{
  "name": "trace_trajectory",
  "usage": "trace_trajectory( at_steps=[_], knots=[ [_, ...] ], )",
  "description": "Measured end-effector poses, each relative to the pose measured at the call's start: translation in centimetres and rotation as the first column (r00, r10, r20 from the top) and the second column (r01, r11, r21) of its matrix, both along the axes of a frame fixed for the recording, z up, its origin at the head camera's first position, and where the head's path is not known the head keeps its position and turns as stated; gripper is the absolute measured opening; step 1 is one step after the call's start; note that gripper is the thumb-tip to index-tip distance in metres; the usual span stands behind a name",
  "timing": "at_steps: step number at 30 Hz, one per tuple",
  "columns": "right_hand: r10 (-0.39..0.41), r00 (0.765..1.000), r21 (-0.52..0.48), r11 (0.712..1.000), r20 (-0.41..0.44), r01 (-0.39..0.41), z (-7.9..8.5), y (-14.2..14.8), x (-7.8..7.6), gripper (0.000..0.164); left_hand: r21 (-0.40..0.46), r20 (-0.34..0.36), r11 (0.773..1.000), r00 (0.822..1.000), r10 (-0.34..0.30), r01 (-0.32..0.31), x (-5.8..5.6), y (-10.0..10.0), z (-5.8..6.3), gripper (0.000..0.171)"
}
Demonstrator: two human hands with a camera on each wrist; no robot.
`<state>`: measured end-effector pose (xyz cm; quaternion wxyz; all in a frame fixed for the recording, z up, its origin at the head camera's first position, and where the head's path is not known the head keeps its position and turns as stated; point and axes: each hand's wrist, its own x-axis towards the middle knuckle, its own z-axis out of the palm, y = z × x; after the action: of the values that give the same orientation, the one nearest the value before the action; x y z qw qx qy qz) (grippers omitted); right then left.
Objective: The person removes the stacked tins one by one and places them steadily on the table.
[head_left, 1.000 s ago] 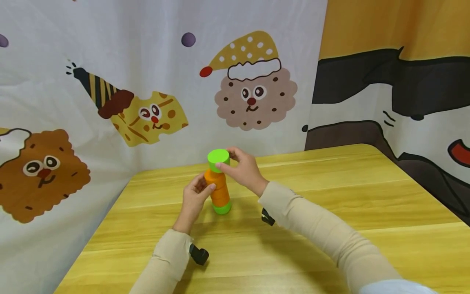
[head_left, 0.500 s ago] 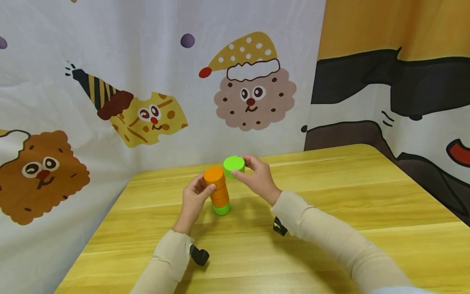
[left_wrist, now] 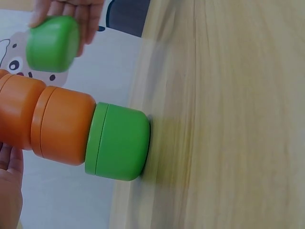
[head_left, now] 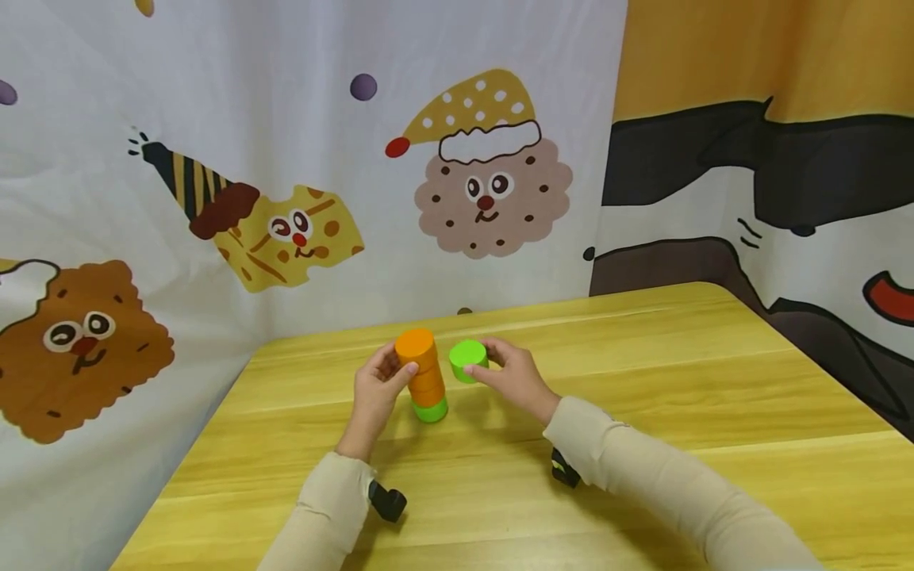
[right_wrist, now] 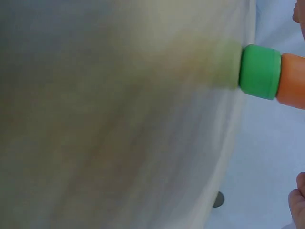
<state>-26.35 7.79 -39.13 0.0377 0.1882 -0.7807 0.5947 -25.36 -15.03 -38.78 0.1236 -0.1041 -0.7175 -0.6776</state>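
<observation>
Stack (head_left: pixel 428 382) upright on surface (head_left: pixel 471 507), L hand (head_left: pixel 377 388) at its left side; loose block (head_left: pixel 467 363) just R of it, above surface, in R hand (head_left: pixel 520 379); cloth (head_left: pixel 307 119) behind, b/g.

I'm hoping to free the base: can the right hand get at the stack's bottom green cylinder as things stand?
Probably not: the right hand grips another green cylinder, and orange cylinders stand on the bottom one.

Green block (right_wrist: pixel 260 71), stands on blurred table (right_wrist: pixel 119 119); orange block (right_wrist: pixel 292 81), touches it, cropped; left hand (right_wrist: pixel 300 14), partial, upper right; right hand (right_wrist: pixel 298 204), partial, lower right; pale backdrop (right_wrist: pixel 267 148).
</observation>
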Motion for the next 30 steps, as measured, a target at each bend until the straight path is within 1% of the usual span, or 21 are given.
trace_trajectory(
  at_steps=[6, 13, 17, 20, 27, 30],
  knots=[
    [0.008, 1.0, 0.042, 0.999, 0.024, -0.009, -0.6, 0.1, 0.1, 0.039, -0.014, -0.008, 1.0, 1.0, 0.011, -0.011, 0.2, 0.1, 0.1, 0.04],
    [0.062, 0.996, 0.124, 0.99, 0.062, -0.069, -1.7, 0.3, 0.0, 0.044, -0.013, -0.019, 1.0, 1.0, 0.016, -0.016, 0.0, 0.0, 0.0, 0.039],
    [0.056, 0.994, 0.171, 0.983, 0.089, -0.071, -2.3, 0.4, 0.0, 0.046, -0.018, -0.012, 1.0, 1.0, 0.012, -0.012, 0.1, 0.0, 0.0, 0.04],
    [0.053, 0.992, 0.186, 0.98, 0.115, -0.073, -2.6, 0.5, 0.0, 0.045, -0.024, -0.007, 1.0, 1.0, 0.011, -0.011, 0.1, 0.0, 0.0, 0.041],
    [0.061, 0.992, 0.212, 0.974, 0.106, -0.082, -3.2, 0.5, -0.2, 0.045, -0.014, -0.013, 1.0, 1.0, 0.009, -0.009, 0.0, 0.0, 0.0, 0.041],
    [0.056, 0.992, 0.223, 0.971, 0.117, -0.081, -3.5, 0.6, -0.4, 0.044, 0.001, -0.012, 1.0, 1.0, 0.006, -0.006, 0.0, 0.0, 0.0, 0.04]
  ],
)
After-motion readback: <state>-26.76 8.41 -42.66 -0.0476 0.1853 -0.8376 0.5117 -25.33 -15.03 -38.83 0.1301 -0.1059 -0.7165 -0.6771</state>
